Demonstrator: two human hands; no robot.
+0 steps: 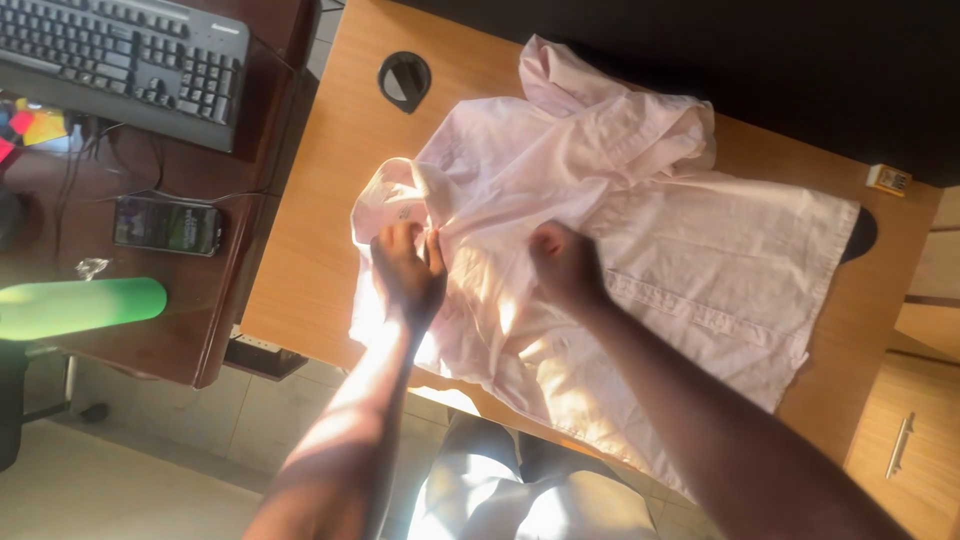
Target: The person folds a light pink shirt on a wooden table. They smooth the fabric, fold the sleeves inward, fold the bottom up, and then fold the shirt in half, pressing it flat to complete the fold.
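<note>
While both forearms reach up from the lower edge of the view, the person's legs in light trousers (520, 495) show below them against a pale tiled floor (120, 480). Farther up, the left hand (408, 268) is closed, its fingers pinching a fold of the pale pink shirt (640, 230) just below the collar (395, 200). Just beside it, the right hand (565, 262) is also curled shut, knuckles up, gripping a bunch of the same fabric near the button placket (690, 312); the fingertips are hidden under the hand.

That shirt lies spread across a light wooden desk (320, 210), collar toward the left, hem (825, 290) toward the right, with part of the cloth hanging over the near edge. One sleeve or upper part is bunched in a heap (640, 115) at the far side of the garment. Strong sunlight falls over the near half of the cloth and the forearms.

To the left, a darker reddish-brown desk (190, 300) stands just beside the light one. On it, nearest, lies a green cylinder (85, 305), probably a bottle, on its side; beyond that a smartphone (166, 226) with a lit screen, cables (120, 170) trailing by it, and farthest a black keyboard (125, 60).

On the light desk, a round cable hole with a black cover (404, 78) sits beyond the collar, and a small yellow box (888, 179) rests near the far right corner. Wooden drawers with a metal handle (900, 445) show at the right edge.
</note>
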